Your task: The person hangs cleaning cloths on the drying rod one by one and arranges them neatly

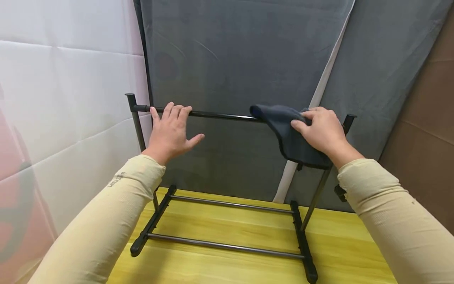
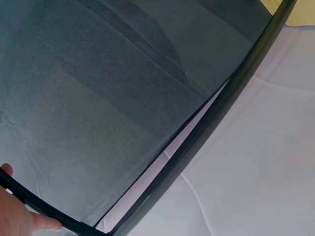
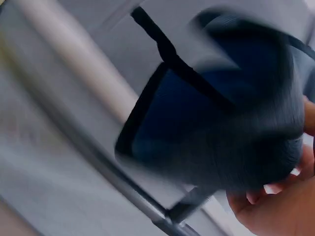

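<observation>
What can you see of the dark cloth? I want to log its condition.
The dark cloth looks like soft navy fabric with a stitched black edge. It is draped over the right part of the rack's top bar, its loose end hanging down in front. The right hand grips it against the bar. Nothing else touches it. The right wrist view is too blurred to show stains or wear.

Open space between the top bar (image 1: 220,115) and the lower rails (image 1: 230,205) lets a hand pass; the grey backdrop (image 1: 241,55) closes off the rear, uprights (image 1: 138,126) flank it.
</observation>
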